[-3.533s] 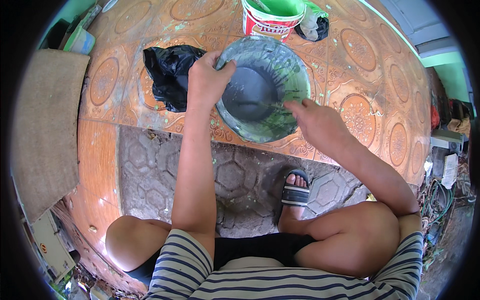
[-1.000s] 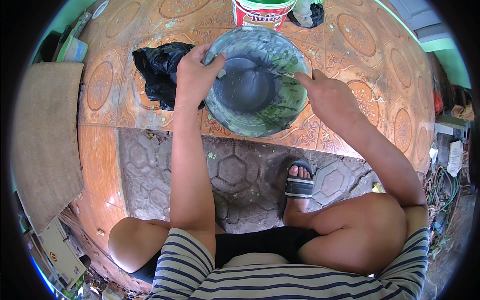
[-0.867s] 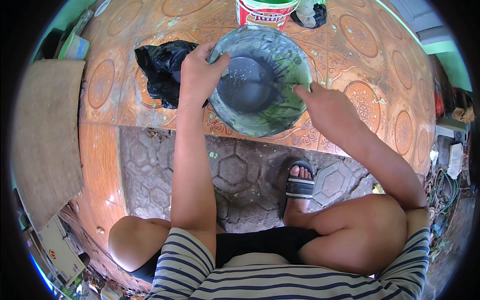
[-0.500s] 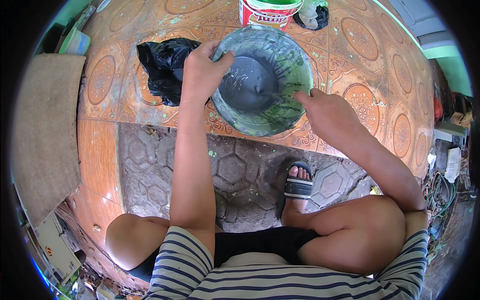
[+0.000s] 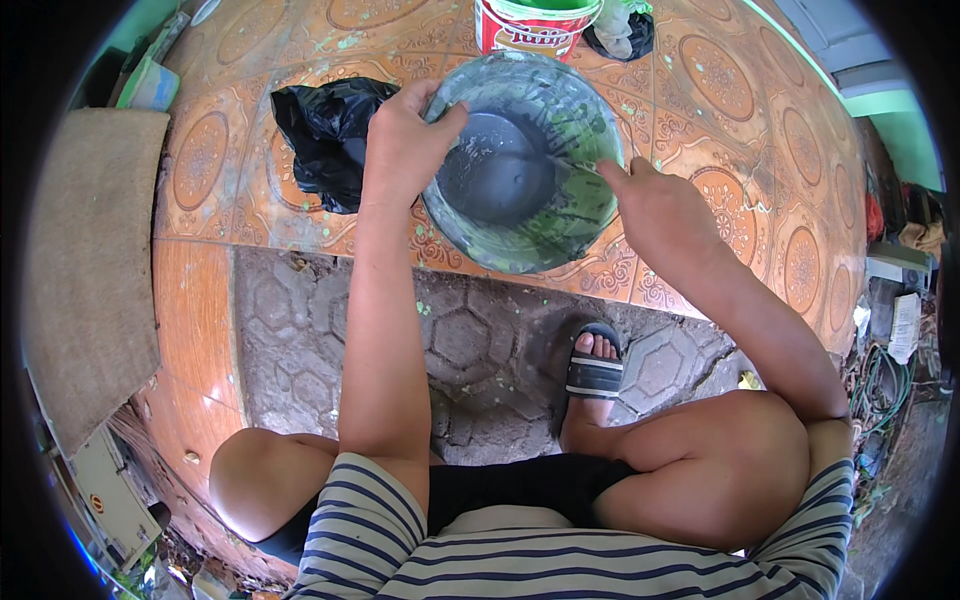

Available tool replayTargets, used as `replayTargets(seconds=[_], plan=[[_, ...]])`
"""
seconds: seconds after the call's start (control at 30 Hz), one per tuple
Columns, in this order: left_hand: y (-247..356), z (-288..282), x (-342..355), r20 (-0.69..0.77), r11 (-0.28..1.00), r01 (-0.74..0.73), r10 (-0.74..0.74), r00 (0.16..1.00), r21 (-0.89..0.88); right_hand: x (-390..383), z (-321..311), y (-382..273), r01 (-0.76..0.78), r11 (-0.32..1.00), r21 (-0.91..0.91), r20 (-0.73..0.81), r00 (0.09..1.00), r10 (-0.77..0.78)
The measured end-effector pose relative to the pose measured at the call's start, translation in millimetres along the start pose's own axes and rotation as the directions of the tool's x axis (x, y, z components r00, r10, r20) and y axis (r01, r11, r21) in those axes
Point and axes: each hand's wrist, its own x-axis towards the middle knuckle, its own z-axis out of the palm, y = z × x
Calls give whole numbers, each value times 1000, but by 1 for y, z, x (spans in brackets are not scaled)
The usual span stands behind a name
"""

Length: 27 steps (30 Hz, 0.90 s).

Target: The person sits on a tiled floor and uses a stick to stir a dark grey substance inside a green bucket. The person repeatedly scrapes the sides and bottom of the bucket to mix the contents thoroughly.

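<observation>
A grey plastic basin (image 5: 500, 225) smeared with green, with dark grey liquid inside, is tilted toward me on the tiled ledge. My left hand (image 5: 410, 145) is shut on its left rim, thumb over the edge. My right hand (image 5: 650, 210) is closed at the right side, fingertips by the inner wall; a thin pale thing seems to be between them, too small to make out. A crumpled black plastic bag (image 5: 325, 130) lies just left of the basin, partly behind my left hand.
A red-and-white bucket (image 5: 530, 30) with green inside stands behind the basin, beside a small bag bundle (image 5: 620, 35). A beige mat (image 5: 90, 260) lies left. Grey pavers (image 5: 470, 360) lie below the orange tiled ledge (image 5: 230, 150). My sandalled foot, loose cables and clutter show low and right.
My right hand and the basin sit higher than 3.5 seconds ago. In the last second, my right hand has shifted slightly along the inner right side; the liquid's surface differs.
</observation>
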Motion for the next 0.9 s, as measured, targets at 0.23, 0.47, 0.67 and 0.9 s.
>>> replayTargets(seconds=[0.23,0.47,0.67,0.9], plan=[[2,-3,-1,20,1000,18,-18,1000,5,3,4,1,25,999,45,-41,999,-24],[1,-1,-1,17,1000,3,-3,1000,-23,0,5,5,37,999,25,19,999,-38],[4,1,-1,28,1000,20,-20,999,3,16,6,6,29,1000,-6,-172,985,-29],[-6,1,1,-16,999,-53,53,998,3,2,-5,-3,34,999,-15,14,999,-34]])
